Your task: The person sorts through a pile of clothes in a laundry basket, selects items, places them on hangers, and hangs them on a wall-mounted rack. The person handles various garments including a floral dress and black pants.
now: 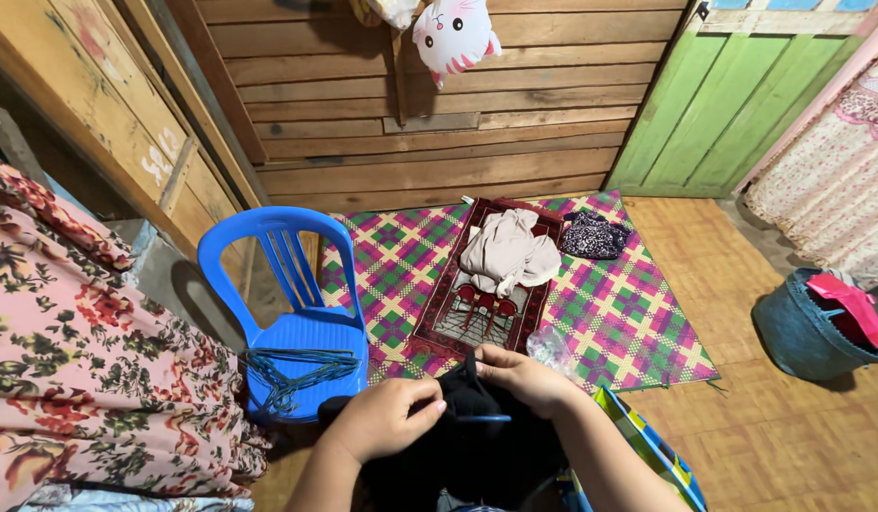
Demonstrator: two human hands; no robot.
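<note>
A black piece of fabric (477, 446) lies in my lap at the bottom centre. My left hand (387, 417) pinches its upper left edge with closed fingers. At the top of the cloth, just to the right, my right hand (520, 374) grips it too, fingers curled. A thin blue stick (482, 418), perhaps a needle or hook, shows on the fabric between my hands. Teal cord (301, 372) lies in loose loops on the seat of a blue plastic chair (287, 313) close to my left hand.
A checked woven mat (638, 313) covers the floor ahead, with a dark red rug (477, 313), a beige garment (510, 251) and a dark patterned cloth (595, 235) on it. Floral fabric (79, 351) hangs at left. A denim bag (809, 332) sits right. Wooden walls and a green door (733, 104) stand behind.
</note>
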